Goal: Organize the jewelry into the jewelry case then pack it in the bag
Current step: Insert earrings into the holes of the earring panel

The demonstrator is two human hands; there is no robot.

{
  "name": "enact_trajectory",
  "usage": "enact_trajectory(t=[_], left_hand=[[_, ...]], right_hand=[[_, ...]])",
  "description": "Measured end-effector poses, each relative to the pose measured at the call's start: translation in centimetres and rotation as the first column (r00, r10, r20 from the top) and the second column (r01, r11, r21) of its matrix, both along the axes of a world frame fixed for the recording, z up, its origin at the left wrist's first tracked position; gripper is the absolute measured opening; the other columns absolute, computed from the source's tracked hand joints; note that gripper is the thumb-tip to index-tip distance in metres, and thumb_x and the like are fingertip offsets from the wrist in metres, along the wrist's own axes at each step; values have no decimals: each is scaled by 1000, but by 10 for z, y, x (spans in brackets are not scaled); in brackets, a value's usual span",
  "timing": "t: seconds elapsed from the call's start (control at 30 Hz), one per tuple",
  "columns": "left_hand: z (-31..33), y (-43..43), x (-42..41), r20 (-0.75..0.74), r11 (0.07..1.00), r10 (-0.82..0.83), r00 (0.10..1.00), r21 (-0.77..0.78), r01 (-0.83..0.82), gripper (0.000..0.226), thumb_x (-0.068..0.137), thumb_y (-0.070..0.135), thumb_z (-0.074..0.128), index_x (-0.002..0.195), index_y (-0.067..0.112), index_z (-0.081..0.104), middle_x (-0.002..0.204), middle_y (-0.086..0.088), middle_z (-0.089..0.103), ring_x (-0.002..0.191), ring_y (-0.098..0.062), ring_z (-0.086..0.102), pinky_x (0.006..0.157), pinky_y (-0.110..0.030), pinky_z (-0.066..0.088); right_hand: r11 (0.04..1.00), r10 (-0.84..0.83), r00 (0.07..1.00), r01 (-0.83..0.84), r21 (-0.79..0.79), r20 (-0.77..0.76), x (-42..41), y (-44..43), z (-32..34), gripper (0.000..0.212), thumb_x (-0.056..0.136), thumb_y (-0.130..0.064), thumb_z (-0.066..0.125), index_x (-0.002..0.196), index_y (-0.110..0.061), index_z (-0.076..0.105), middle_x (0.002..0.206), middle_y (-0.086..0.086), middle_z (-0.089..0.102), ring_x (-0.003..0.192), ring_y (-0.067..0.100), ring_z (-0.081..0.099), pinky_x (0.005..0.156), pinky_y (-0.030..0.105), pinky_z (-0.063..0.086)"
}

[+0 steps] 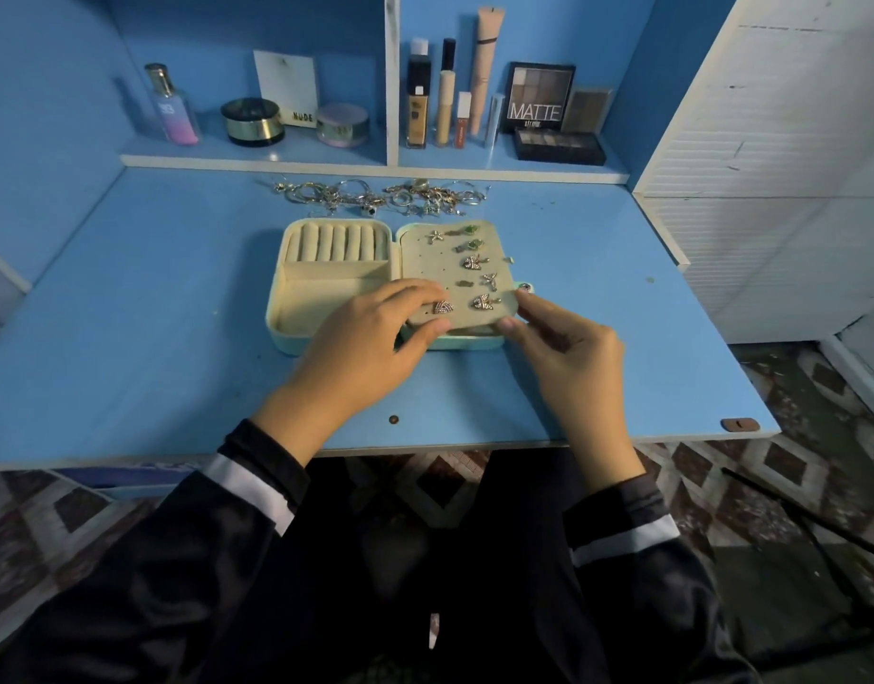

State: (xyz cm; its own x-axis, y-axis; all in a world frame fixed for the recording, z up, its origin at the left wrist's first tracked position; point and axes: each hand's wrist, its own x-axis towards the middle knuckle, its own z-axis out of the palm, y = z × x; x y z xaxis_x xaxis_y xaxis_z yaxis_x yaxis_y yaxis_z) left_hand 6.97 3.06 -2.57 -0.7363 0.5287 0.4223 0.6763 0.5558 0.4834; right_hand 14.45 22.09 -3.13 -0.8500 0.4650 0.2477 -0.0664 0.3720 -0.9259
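Observation:
A pale green jewelry case [283,308] lies open on the blue desk. Its left half has ring rolls [334,242] and a bare tray. Over its right half a beige earring panel [427,259] carries several earrings. My left hand [371,338] pinches the panel's near left corner, its fingertips at a leaf-shaped earring [443,307]. My right hand [563,348] pinches the panel's near right corner. A heap of loose jewelry [376,195] lies behind the case. No bag is in view.
A raised shelf at the back holds a perfume bottle [171,103], round jars [251,121], makeup tubes [445,96] and eyeshadow palettes [538,98]. A white slatted cabinet [770,165] stands on the right. The desk's front edge [425,449] runs over my lap.

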Motion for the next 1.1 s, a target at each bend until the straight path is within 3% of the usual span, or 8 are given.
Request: enact_trajectory(t=[0.1,0.2,0.3,0.43,0.57,0.77,1.0,1.1], left_hand=[[-1,0,0,-31,999,-1,1000,-48,0,35,96,36,58,124,15,65,128,4,64,115,-14,60,98,-32,49],[-1,-1,1,-21,996,4,1000,-92,-6,38,97,35,56,129,16,63,135,5,60,122,-12,56,101,-26,42],[2,-2,0,13,993,10,1000,-114,-8,39,97,37,55,131,20,61,139,8,56,125,-9,52,102,-22,36],[15,-2,-7,55,991,-7,998,-130,14,33,96,37,56,125,23,66,131,13,61,119,-6,55,101,-25,43],[40,3,-30,102,979,-67,992,-187,86,29,96,39,55,119,27,68,120,16,65,105,-2,57,90,-18,40],[62,34,-92,128,965,-78,989,-241,107,28,96,39,55,116,25,69,124,6,66,114,-14,59,94,-24,38],[55,82,-163,171,966,-69,983,-234,109,24,98,29,55,117,21,70,112,3,69,107,-15,61,90,-29,45],[51,97,-191,148,957,-70,987,-269,108,24,98,28,55,115,19,70,108,1,68,106,-17,60,90,-32,45]], right_hand=[[999,-14,999,12,40,41,1,1,-2,30,81,-21,77,110,-15,73,98,7,75,76,19,65,80,29,53],[999,-13,996,8,52,85,3,1,0,32,80,-20,78,111,-14,72,98,-8,74,80,-4,66,77,11,50],[998,4,993,-11,54,121,3,3,2,30,80,-19,78,110,-16,73,84,-25,66,79,-15,62,76,5,47],[995,45,982,-59,77,181,1,10,6,28,81,-23,77,108,-18,74,87,-15,72,83,-8,65,80,10,50],[993,72,974,-90,73,213,-11,26,16,19,82,-27,76,98,-18,77,87,-6,75,85,3,69,80,23,55],[984,27,979,-62,169,200,-59,65,35,13,84,-20,73,96,-18,74,84,-8,72,79,2,65,72,9,46],[952,-93,971,23,304,219,-134,110,25,16,86,-18,69,101,-13,73,88,-1,68,82,10,61,70,7,42],[936,-120,965,32,350,233,-157,122,20,16,88,-15,66,102,-12,73,89,-4,65,85,10,59,64,-3,35]])
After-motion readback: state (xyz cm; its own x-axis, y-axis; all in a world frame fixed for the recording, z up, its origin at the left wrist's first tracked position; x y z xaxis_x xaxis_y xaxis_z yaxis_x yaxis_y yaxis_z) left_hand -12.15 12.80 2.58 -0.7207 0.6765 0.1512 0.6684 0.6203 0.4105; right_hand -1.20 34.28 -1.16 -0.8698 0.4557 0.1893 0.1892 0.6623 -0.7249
